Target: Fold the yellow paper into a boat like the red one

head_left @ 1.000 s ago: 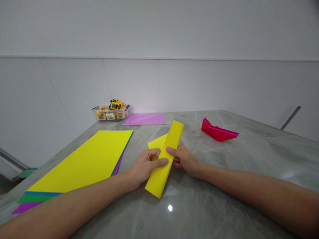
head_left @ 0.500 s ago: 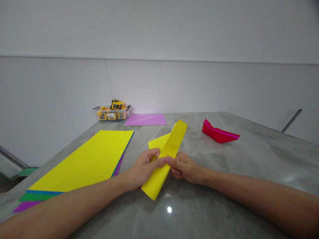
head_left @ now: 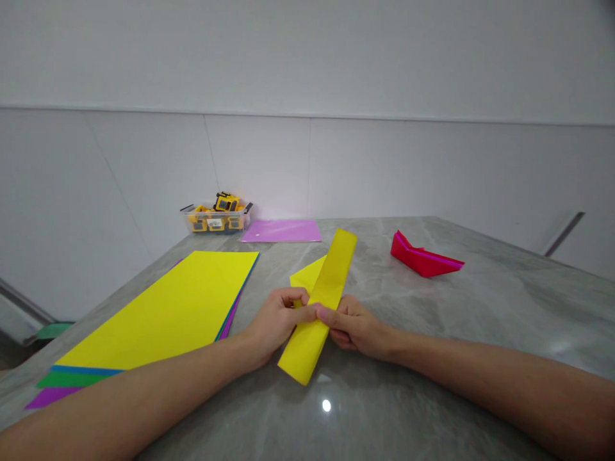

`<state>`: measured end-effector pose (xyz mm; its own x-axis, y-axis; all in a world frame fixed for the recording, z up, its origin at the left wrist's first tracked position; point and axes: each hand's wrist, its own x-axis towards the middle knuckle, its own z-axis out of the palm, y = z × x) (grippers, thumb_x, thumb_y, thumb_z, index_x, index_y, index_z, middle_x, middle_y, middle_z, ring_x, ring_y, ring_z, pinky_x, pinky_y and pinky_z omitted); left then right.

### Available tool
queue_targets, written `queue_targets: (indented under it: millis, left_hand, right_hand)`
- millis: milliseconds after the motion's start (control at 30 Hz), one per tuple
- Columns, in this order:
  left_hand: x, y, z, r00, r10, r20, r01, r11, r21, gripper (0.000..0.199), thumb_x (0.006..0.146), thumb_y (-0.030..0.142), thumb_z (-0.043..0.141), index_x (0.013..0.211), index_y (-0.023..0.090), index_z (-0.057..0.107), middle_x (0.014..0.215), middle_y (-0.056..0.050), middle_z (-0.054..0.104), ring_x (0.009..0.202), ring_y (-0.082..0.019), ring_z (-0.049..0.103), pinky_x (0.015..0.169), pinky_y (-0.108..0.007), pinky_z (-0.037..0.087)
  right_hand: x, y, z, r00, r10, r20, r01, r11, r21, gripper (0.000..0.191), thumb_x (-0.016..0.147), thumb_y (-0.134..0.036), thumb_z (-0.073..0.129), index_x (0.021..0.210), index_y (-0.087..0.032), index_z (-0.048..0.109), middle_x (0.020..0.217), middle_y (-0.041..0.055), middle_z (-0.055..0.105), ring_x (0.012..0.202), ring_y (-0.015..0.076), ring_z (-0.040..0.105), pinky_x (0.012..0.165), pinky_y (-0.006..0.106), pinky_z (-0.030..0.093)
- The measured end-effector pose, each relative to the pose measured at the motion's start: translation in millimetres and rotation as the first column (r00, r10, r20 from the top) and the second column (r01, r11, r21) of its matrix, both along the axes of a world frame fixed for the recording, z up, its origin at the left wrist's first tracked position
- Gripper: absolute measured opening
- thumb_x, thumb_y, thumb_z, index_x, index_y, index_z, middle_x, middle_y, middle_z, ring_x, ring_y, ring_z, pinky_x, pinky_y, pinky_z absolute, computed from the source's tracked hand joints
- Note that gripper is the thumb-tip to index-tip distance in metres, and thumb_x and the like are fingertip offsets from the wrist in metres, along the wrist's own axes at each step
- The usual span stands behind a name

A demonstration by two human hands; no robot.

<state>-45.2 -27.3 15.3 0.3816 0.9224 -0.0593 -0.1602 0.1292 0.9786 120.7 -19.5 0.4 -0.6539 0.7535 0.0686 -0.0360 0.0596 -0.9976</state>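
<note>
A folded yellow sheet of paper [head_left: 331, 275] is held slantwise above the table between both hands. Its long flap faces me, and a pointed part shows behind on the left. My left hand [head_left: 276, 326] grips it from the left, thumb pressed on the flap's middle. From the right, my right hand [head_left: 358, 326] pinches the same spot, its thumb tip meeting the left thumb and its other fingers curled behind. The fingers behind the paper are partly hidden. A red folded paper boat [head_left: 425, 261] rests on the table beyond my right hand.
A stack of coloured paper [head_left: 163, 307], yellow on top, lies at the left under my forearm. Towards the wall are a clear plastic box [head_left: 216, 222] of yellow toy vehicles and a flat pink-purple packet [head_left: 283, 231]. All stand on a grey marbled table [head_left: 432, 397].
The folded yellow paper has turned slightly; its flap now looks flatter and steeper, with its lower end a little further right. Both hands keep their hold.
</note>
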Motion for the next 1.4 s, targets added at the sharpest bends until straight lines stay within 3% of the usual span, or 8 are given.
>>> queue_targets:
  millis: [133, 267, 367, 567, 767, 1033, 1167, 1400]
  left_hand:
    - [1.9, -0.3, 1.1, 0.994, 0.068, 0.084, -0.060, 0.994, -0.094, 0.037, 0.052, 0.031, 0.083, 0.056, 0.015, 0.050, 0.051, 0.003, 0.054, 0.047, -0.010, 0.049, 0.045, -0.019, 0.035]
    - [3.3, -3.4, -0.2, 0.984, 0.134, 0.119, -0.124, 0.988, -0.087, 0.037, 0.052, 0.035, 0.082, 0.057, 0.016, 0.051, 0.054, 0.002, 0.058, 0.047, -0.011, 0.052, 0.045, -0.021, 0.038]
    - [4.0, -5.1, -0.1, 0.983, 0.148, 0.110, -0.142, 0.988, -0.060, 0.038, 0.052, 0.036, 0.082, 0.056, 0.016, 0.051, 0.054, 0.002, 0.058, 0.046, -0.012, 0.052, 0.045, -0.022, 0.038]
    - [6.3, -6.8, 0.1, 0.976, 0.185, 0.114, -0.184, 0.983, -0.025, 0.036, 0.054, 0.034, 0.081, 0.054, 0.015, 0.050, 0.053, 0.002, 0.057, 0.045, -0.010, 0.050, 0.043, -0.021, 0.037]
    - [6.2, -7.9, -3.1, 0.965, 0.208, 0.162, -0.207, 0.978, -0.020, 0.032, 0.062, 0.032, 0.077, 0.057, 0.016, 0.049, 0.055, 0.003, 0.055, 0.045, -0.011, 0.050, 0.042, -0.021, 0.037]
    - [7.8, -6.6, -4.5, 0.956, 0.180, 0.233, -0.176, 0.984, -0.039, 0.031, 0.063, 0.029, 0.077, 0.058, 0.016, 0.049, 0.060, 0.003, 0.056, 0.051, -0.011, 0.052, 0.047, -0.022, 0.039]
    - [7.0, -5.9, -5.1, 0.950, 0.213, 0.230, -0.210, 0.977, -0.038, 0.033, 0.063, 0.033, 0.077, 0.060, 0.016, 0.049, 0.059, 0.003, 0.053, 0.050, -0.010, 0.050, 0.046, -0.021, 0.037]
    - [8.0, -0.8, -7.8, 0.934, 0.242, 0.264, -0.263, 0.963, 0.047, 0.031, 0.067, 0.032, 0.076, 0.061, 0.016, 0.049, 0.059, 0.004, 0.052, 0.053, -0.009, 0.047, 0.048, -0.020, 0.036]
  right_hand:
    - [-0.3, 1.4, -0.1, 0.993, -0.079, 0.093, 0.067, 0.990, 0.124, 0.064, 0.079, -0.071, 0.043, 0.043, -0.018, 0.036, 0.036, -0.0059, 0.030, 0.033, 0.0039, 0.025, 0.034, 0.021, 0.015]
    - [0.1, -0.5, 3.2, 0.966, -0.054, 0.252, -0.010, 0.969, 0.247, 0.067, 0.082, -0.072, 0.035, 0.046, -0.016, 0.046, 0.038, -0.0038, 0.035, 0.033, 0.0047, 0.027, 0.034, 0.021, 0.016]
    - [-0.1, -3.9, 7.6, 0.961, -0.018, 0.275, -0.053, 0.968, 0.247, 0.067, 0.084, -0.071, 0.031, 0.047, -0.016, 0.044, 0.038, -0.0037, 0.035, 0.034, 0.0048, 0.027, 0.034, 0.021, 0.018]
    - [-2.7, -6.4, 12.0, 0.951, -0.092, 0.294, -0.007, 0.948, 0.319, 0.067, 0.084, -0.070, 0.029, 0.043, -0.018, 0.039, 0.037, -0.0037, 0.033, 0.034, 0.0047, 0.027, 0.035, 0.021, 0.019]
    - [-5.6, -8.2, 8.1, 0.936, -0.009, 0.351, -0.124, 0.927, 0.355, 0.065, 0.089, -0.062, 0.029, 0.050, -0.015, 0.051, 0.041, -0.0027, 0.040, 0.036, 0.0053, 0.034, 0.038, 0.019, 0.026]
    - [-6.9, -8.1, 8.3, 0.933, -0.028, 0.359, -0.106, 0.932, 0.347, 0.065, 0.088, -0.063, 0.028, 0.045, -0.017, 0.042, 0.039, -0.0028, 0.037, 0.035, 0.0056, 0.032, 0.038, 0.020, 0.025]
    - [-6.8, -8.0, 8.4, 0.904, -0.013, 0.428, -0.154, 0.923, 0.353, 0.064, 0.091, -0.058, 0.028, 0.050, -0.015, 0.051, 0.041, -0.0017, 0.043, 0.036, 0.0060, 0.037, 0.040, 0.019, 0.030]
    - [-7.6, -7.5, 11.2, 0.897, -0.072, 0.436, -0.113, 0.916, 0.384, 0.053, 0.090, -0.044, 0.040, 0.047, -0.015, 0.047, 0.040, -0.0032, 0.040, 0.036, 0.0049, 0.033, 0.039, 0.018, 0.026]
